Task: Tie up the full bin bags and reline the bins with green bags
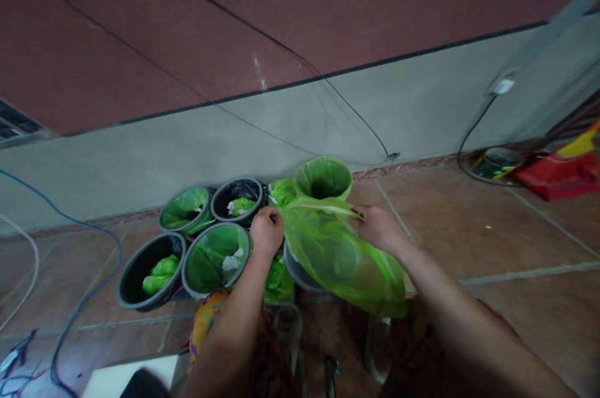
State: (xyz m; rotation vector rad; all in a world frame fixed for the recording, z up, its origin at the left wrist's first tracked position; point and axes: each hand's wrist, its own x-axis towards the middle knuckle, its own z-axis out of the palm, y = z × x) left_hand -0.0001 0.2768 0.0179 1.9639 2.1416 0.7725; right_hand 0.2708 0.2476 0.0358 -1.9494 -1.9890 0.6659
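A translucent green plastic bag hangs stretched between my two hands above a grey bin. My left hand pinches the bag's left edge. My right hand grips its right edge. The bag drapes over the bin's front and hides most of it. Just behind stands a bin lined with a green bag. Several more dark bins sit to the left on the tiled floor, some lined in green, some holding crumpled green bags.
A grey wall base runs behind the bins, with a black cable and a socket on it. Blue and white cables lie on the floor at left. A red dustpan sits at far right.
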